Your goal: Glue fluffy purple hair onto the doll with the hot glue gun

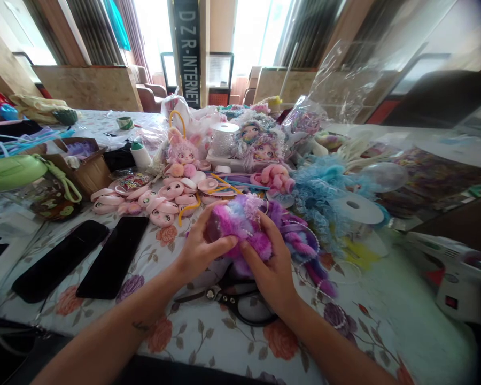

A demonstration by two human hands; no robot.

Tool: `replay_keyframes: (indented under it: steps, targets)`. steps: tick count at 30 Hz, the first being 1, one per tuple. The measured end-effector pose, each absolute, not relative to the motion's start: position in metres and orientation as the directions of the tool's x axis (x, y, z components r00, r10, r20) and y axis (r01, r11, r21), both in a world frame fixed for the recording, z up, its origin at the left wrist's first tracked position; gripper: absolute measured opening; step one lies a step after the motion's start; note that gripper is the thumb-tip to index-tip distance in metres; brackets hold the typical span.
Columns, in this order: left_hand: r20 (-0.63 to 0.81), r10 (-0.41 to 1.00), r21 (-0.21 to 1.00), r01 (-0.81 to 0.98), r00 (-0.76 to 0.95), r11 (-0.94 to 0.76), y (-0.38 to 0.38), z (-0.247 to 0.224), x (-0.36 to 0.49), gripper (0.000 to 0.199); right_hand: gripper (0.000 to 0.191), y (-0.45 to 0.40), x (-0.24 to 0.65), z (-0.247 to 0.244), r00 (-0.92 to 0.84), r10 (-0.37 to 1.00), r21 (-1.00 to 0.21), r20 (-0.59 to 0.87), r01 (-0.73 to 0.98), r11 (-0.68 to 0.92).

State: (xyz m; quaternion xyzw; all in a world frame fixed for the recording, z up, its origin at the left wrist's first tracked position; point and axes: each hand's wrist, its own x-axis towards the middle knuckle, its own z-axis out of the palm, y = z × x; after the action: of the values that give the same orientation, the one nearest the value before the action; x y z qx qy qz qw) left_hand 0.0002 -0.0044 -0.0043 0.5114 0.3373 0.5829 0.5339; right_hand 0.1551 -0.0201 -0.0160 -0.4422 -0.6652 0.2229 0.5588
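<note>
While both thumbs press it, the fingers of my left hand (190,256) and right hand (278,267) pinch the purple fluffy bundle (230,216) near the scissors (229,300) on the desk (184,331); assessed as two-handed holding, adjustment calls for even pressure.

From here I count two flat black slabs (112,258), two white spools (224,127), one bottle (141,157), one tape roll (124,123), one pair of scissors (234,303) and three fluffy-haired doll heads (182,152).
</note>
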Motion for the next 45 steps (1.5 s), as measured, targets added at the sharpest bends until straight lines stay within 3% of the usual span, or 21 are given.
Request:
replay_keyframes:
  steps: [20, 26, 30, 36, 45]
  targets:
    - [0.225, 0.973, 0.951, -0.23, 0.049, -0.208, -0.0055, -0.0027, 0.0001, 0.045, 0.048, -0.0201, 0.1542, -0.0211, 0.021, 0.836, -0.789, 0.548, 0.345, 0.508]
    - [0.067, 0.992, 0.934, -0.357, 0.106, -0.025, -0.0037, -0.0072, -0.0002, 0.049, 0.048, -0.0189, 0.1546, -0.0197, 0.021, 0.857, -0.811, 0.514, 0.337, 0.478]
    - [-0.029, 0.979, 0.86, -0.494, 0.203, 0.128, -0.0037, -0.0025, -0.0002, 0.05, 0.048, -0.0177, 0.1555, -0.0161, 0.046, 0.87, -0.83, 0.491, 0.329, 0.451]
    - [0.109, 0.98, 0.945, -0.324, 0.165, -0.05, -0.004, -0.0061, -0.0021, 0.069, 0.049, -0.0193, 0.1556, -0.0143, 0.073, 0.877, -0.842, 0.476, 0.326, 0.43]
    - [0.158, 0.976, 0.935, -0.34, 0.153, -0.098, -0.0052, -0.0058, -0.0022, 0.048, 0.049, -0.0218, 0.1536, -0.0143, 0.056, 0.853, -0.817, 0.519, 0.327, 0.476]
